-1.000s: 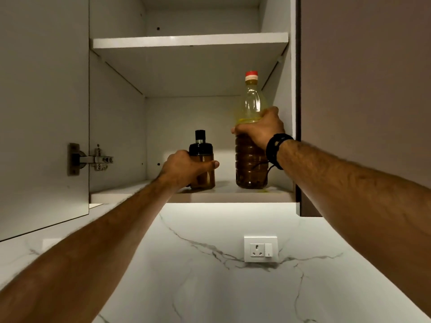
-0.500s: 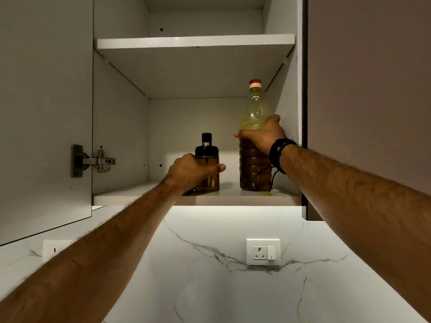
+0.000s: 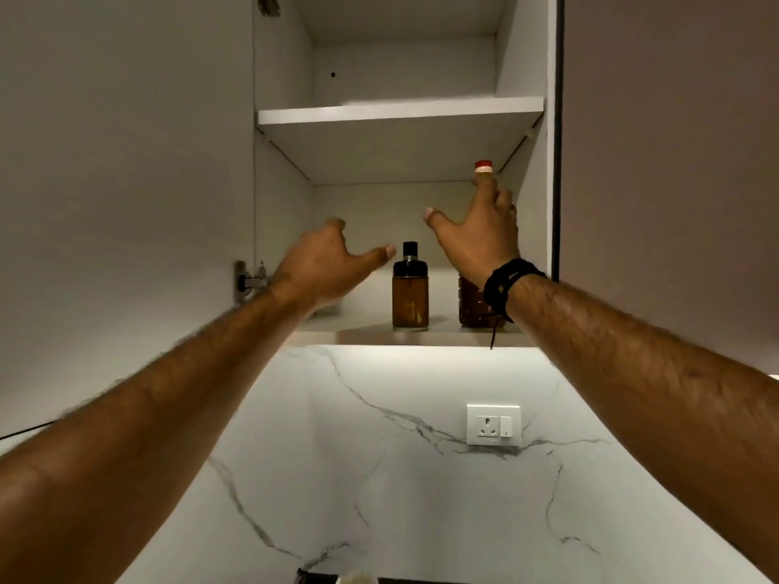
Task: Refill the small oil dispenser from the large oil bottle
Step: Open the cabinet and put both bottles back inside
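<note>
The small oil dispenser (image 3: pixel 410 297), amber with a black top, stands upright on the lower cabinet shelf (image 3: pixel 379 337). To its right stands the large oil bottle (image 3: pixel 472 303) with a red cap; my right hand hides most of it. My left hand (image 3: pixel 324 267) hovers open just left of the dispenser, fingers spread, not touching it. My right hand (image 3: pixel 480 238), with a black wristband, is open in front of the large bottle's upper part, holding nothing.
The cabinet door (image 3: pixel 122 183) hangs open on the left with its hinge (image 3: pixel 248 282) showing. An upper shelf (image 3: pixel 400 113) sits above. A closed cabinet door (image 3: pixel 674 162) is on the right. Below is a marble backsplash with a wall socket (image 3: pixel 493 423).
Both hands have let go: the left released the small dispenser, the right released the large bottle. Both hands are now open and pulled back. The view tilted upward.
</note>
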